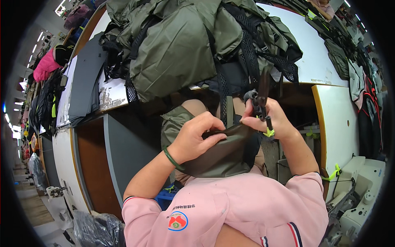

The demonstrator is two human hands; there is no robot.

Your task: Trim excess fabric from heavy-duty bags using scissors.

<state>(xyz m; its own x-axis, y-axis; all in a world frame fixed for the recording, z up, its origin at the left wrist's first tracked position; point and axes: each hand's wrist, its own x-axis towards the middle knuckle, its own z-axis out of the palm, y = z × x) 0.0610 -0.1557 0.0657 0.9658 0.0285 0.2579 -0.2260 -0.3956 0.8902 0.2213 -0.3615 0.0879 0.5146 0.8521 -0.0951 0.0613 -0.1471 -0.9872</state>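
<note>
Across my lap lies an olive-green fabric piece (214, 156), which looks like part of a bag. My left hand (193, 138), with a green bangle at the wrist, pinches the upper edge of this fabric between thumb and fingers. My right hand (271, 119) is closed around dark scissors (260, 103), blurred in part, with a yellow-green strip tied on. Its thumb and fingertip are also at the fabric's right edge. A black mesh strap (223, 96) hangs down between my hands from the olive backpacks (177, 53) piled on the table ahead.
The white table (321, 61) carries the pile, with dark grey sheets (86, 78) at its left. Open cabinet compartments (92, 164) lie below. A white sewing machine (366, 197) stands at the lower right. Plastic-wrapped goods (98, 230) sit at the lower left.
</note>
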